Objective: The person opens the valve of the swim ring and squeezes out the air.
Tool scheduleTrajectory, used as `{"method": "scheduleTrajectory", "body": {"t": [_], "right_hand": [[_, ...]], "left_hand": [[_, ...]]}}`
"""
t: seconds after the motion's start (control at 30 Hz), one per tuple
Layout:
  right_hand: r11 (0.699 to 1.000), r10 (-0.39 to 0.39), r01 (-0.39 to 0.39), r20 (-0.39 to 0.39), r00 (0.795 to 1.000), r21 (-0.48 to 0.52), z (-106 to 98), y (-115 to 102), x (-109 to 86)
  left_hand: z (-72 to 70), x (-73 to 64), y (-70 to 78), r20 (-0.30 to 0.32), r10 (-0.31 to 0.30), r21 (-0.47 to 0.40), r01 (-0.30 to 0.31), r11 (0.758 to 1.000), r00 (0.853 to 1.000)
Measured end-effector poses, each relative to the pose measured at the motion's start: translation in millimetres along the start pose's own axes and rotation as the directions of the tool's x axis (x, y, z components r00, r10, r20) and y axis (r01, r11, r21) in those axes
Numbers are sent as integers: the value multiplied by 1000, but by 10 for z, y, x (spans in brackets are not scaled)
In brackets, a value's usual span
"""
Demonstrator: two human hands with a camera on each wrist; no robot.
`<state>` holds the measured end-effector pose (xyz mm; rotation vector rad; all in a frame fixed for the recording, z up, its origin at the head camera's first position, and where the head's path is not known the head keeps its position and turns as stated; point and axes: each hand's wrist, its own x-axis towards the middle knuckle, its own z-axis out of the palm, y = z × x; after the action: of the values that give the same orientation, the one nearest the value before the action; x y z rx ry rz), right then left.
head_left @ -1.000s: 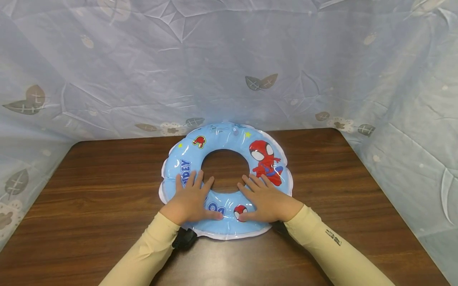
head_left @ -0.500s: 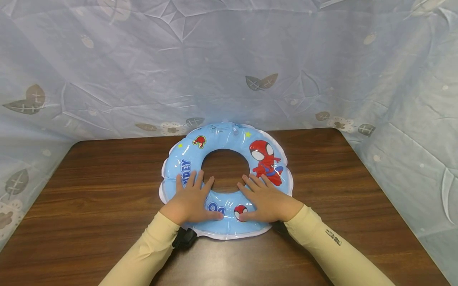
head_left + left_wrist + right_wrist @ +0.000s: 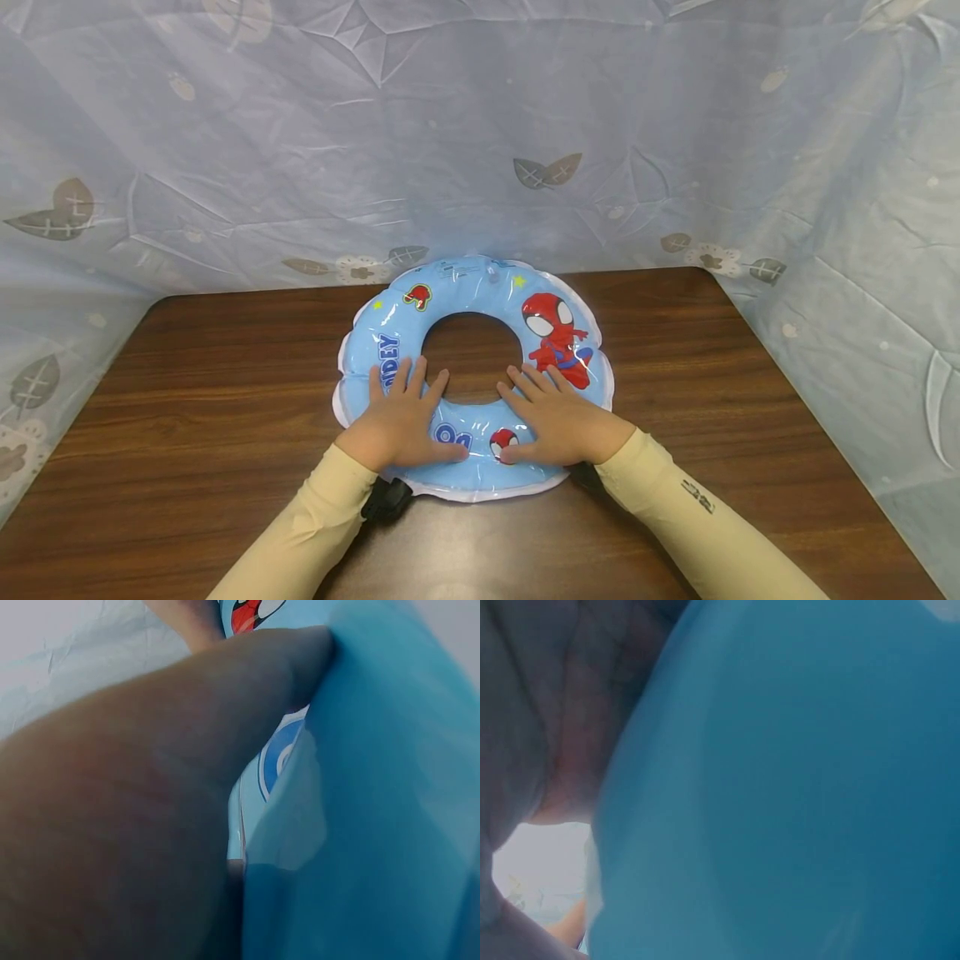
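A light-blue inflatable swim ring (image 3: 480, 287) lies flat on the table, printed with a red cartoon figure, blue letters and stars. My left hand (image 3: 405, 421) rests on its near left part, fingers straight and spread, thumb pointing inward. On the near right part rests my right hand (image 3: 558, 421), also with straight, spread fingers. Between the two thumbs the ring's front section shows. In the left wrist view the left thumb (image 3: 247, 690) lies along the blue vinyl. The right wrist view is mostly filled by the swim ring (image 3: 780, 787), with the right palm (image 3: 562, 697) against it.
The dark wood-grain table (image 3: 225, 433) extends on both sides of the ring. A pale fabric curtain (image 3: 450, 125) with leaf prints hangs behind and to the sides, and the ring's far edge lies close to it. A black wrist device (image 3: 387, 500) sits under the left wrist.
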<state>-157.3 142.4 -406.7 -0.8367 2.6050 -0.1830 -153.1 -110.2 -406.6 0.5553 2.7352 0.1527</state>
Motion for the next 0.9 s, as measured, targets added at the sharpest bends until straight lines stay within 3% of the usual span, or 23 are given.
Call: {"method": "scheduleTrajectory", "body": {"t": [0.9], "right_hand": [[1000, 4, -4, -4, 1000, -9, 9, -9, 6]], "left_hand": [[21, 10, -5, 10, -8, -1, 8, 1000, 1000]]}}
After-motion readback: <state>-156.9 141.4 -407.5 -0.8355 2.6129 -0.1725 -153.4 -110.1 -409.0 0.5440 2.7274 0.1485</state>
